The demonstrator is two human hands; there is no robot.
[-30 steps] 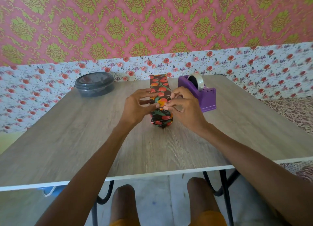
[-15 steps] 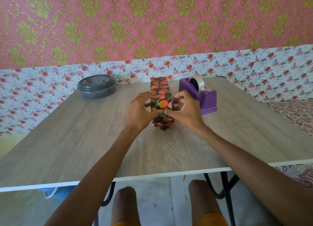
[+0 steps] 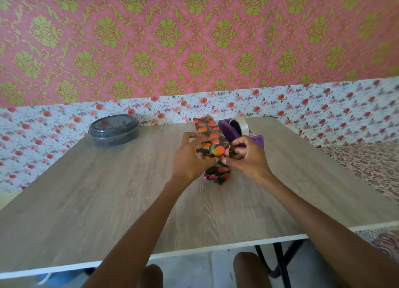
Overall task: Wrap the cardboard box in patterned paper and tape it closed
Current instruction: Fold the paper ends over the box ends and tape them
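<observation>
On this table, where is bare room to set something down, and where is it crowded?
Bare: the table along its near edge and left side, and the right part beyond the tape dispenser. Crowded: the middle back, where both hands work the wrapped box, and the back left corner with the lidded bowl.

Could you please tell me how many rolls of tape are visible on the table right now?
1: a clear tape roll sits in the purple dispenser just right of the wrapped box, behind the right hand. The hands could hide another.
</observation>
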